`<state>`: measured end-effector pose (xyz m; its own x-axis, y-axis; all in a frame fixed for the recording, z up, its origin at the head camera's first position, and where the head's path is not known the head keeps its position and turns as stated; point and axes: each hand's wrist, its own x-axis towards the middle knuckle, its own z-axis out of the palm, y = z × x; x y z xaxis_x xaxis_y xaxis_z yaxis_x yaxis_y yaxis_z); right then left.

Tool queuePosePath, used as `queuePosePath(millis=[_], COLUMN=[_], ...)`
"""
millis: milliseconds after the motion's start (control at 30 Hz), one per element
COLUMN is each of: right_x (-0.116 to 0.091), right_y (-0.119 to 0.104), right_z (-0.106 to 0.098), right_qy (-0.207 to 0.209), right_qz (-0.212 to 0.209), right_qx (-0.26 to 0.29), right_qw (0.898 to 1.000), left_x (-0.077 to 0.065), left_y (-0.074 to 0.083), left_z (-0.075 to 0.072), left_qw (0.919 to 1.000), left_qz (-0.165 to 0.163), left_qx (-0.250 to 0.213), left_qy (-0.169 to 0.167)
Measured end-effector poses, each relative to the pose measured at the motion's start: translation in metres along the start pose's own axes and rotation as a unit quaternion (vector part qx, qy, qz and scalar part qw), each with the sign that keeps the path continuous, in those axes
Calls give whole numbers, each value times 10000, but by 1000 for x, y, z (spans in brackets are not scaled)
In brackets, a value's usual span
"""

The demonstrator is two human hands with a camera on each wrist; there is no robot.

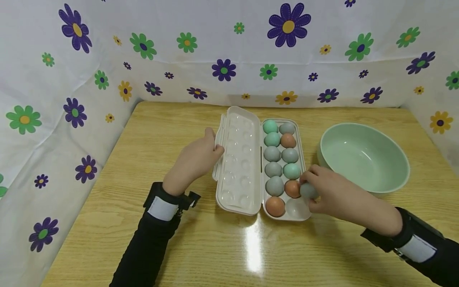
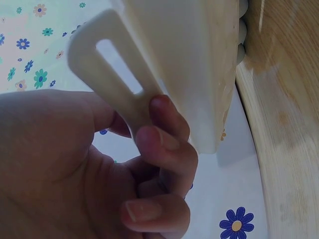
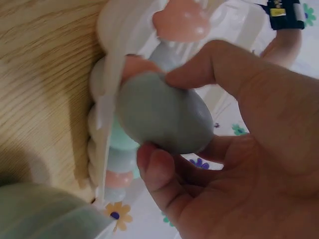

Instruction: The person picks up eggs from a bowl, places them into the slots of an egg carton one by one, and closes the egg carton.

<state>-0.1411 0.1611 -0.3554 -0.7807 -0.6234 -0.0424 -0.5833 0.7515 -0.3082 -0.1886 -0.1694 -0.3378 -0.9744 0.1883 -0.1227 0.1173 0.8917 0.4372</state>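
An open white plastic egg carton (image 1: pixel 238 159) lies on the table, lid to the left and egg tray to the right. My left hand (image 1: pixel 195 161) grips the slotted flap (image 2: pixel 119 64) along the lid's outer edge, thumb on one side and fingers curled on the other. Between the thumb and fingers of my right hand (image 1: pixel 333 193) is a grey-blue egg (image 3: pixel 162 112), held beside the tray's right edge near the front. Several brown, green and grey-blue eggs sit in the cups, among them a brown egg (image 1: pixel 275 206) at front left. The front right cup (image 1: pixel 297 209) is empty.
A pale green bowl (image 1: pixel 363 157) stands right of the carton, just behind my right hand. The wooden table (image 1: pixel 172 255) meets a white flowered cloth (image 1: pixel 201 85) at the back and along both sides.
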Motion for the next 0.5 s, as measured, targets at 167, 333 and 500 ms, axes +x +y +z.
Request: queuePosePath(millis=[167,333,500], right_x=[-4,-6,-7], right_y=[-5,-9,-8], right_z=[6,13,19], right_qy=[-260,-244,-185], right_qz=[-234,-545,-795], right_qx=[144,-147,-239], right_qw=[9993,9981,9964], left_x=[0,0,0], left_y=[0,0,1], left_z=[0,-1,-1], left_qw=[10000,10000,10000], left_qz=[19,-10,2], left_qx=[42,1,4], left_qy=[1,-52,-31])
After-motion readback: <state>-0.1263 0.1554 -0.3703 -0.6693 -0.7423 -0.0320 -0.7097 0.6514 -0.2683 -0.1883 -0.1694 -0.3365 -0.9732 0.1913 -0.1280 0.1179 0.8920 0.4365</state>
